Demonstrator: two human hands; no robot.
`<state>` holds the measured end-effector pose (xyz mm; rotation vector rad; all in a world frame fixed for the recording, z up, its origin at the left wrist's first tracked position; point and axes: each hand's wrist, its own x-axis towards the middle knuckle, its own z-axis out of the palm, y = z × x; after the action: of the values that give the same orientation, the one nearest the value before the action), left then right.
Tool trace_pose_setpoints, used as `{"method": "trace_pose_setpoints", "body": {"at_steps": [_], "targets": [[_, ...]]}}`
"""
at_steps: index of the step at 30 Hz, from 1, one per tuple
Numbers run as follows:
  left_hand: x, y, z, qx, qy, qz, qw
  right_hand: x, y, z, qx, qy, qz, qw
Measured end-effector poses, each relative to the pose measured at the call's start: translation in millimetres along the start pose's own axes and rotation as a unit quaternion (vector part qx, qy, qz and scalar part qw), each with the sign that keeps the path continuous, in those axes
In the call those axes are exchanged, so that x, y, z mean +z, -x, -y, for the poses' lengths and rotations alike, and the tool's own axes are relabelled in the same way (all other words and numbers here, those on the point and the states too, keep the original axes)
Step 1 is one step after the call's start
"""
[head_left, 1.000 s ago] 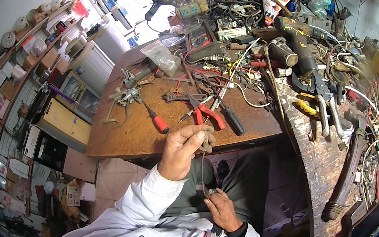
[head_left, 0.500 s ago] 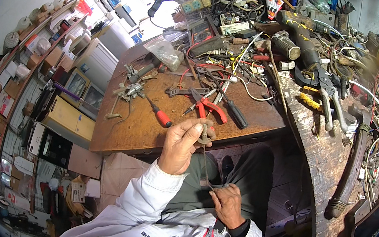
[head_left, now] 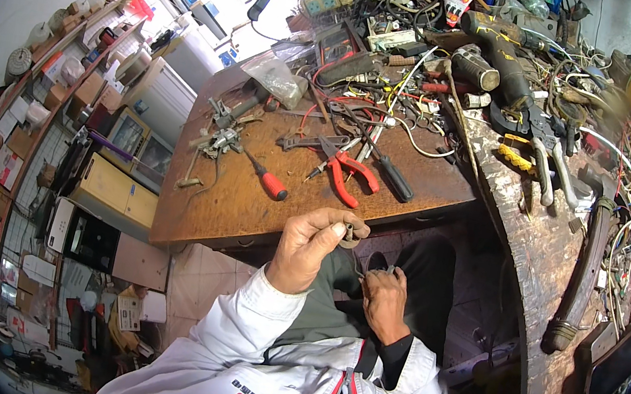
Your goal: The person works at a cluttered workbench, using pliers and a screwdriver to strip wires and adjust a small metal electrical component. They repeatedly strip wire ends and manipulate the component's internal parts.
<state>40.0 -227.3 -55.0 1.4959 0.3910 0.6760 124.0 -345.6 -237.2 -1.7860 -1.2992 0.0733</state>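
My left hand [head_left: 301, 252] is closed in a pinch on a small, dull metal fitting [head_left: 349, 239], held above my lap just off the table's front edge. A thin dark wire [head_left: 358, 268] runs down from the fitting toward my right hand [head_left: 386, 305]. The fingers of that hand are curled around its lower end, which they hide. On the wooden table [head_left: 202, 217] beyond my left hand lie a red-handled screwdriver [head_left: 272, 184], red-handled pliers [head_left: 347, 177] and a black-handled screwdriver [head_left: 395, 178].
Metal valve-like parts [head_left: 219, 140] and a clear plastic bag [head_left: 276, 81] sit at the table's left. A worn bench [head_left: 518, 235] on the right carries a hammer [head_left: 586, 270], cutters [head_left: 548, 171] and a power drill [head_left: 506, 66]. Tangled cables pile up behind. Shelves [head_left: 58, 118] stand far left.
My right hand has moved up and closer to my left, so less of the wire shows between them. The left hand still pinches the fitting, slightly lower in view.
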Motion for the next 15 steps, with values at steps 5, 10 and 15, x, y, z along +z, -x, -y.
{"method": "trace_pose_setpoints", "body": {"at_steps": [5,10,15], "targets": [[1.1,4.5,0.4,-0.005,-0.006,0.003,1.0,8.1,-0.6,-2.6,-0.01,-0.012,-0.007,1.0],[-3.1,6.0,2.3,0.0,-0.025,0.007,1.0,4.2,1.4,1.5,-0.017,-0.015,0.013,1.0],[-5.0,-0.9,-2.1,0.034,-0.04,0.0,0.999,-16.2,6.1,28.6,-0.055,-0.058,0.079,0.994]]}}
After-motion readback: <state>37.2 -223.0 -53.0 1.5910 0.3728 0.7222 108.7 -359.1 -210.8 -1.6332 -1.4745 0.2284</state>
